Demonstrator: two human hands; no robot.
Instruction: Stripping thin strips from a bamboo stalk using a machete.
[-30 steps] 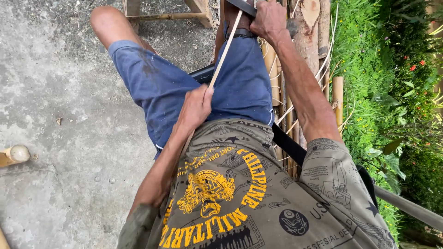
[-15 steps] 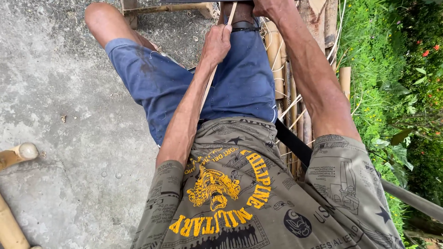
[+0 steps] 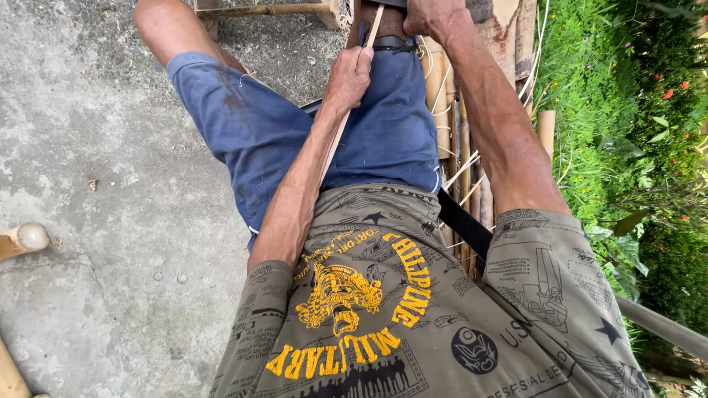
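Thin strip held over the lap

The left hand [image 3: 348,74] is closed around a pale bamboo strip [image 3: 372,29] above the blue shorts [image 3: 383,133]; the right hand [image 3: 431,13] clenches a dark tool [image 3: 398,3] at the top edge.

grey concrete floor [image 3: 96,147], green plants [image 3: 627,133] alongside, daylight.

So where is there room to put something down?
The bare concrete floor left of the blue shorts, above the bamboo pole end. It is crowded on the right: bamboo strips pile against the plants, and both hands work there.
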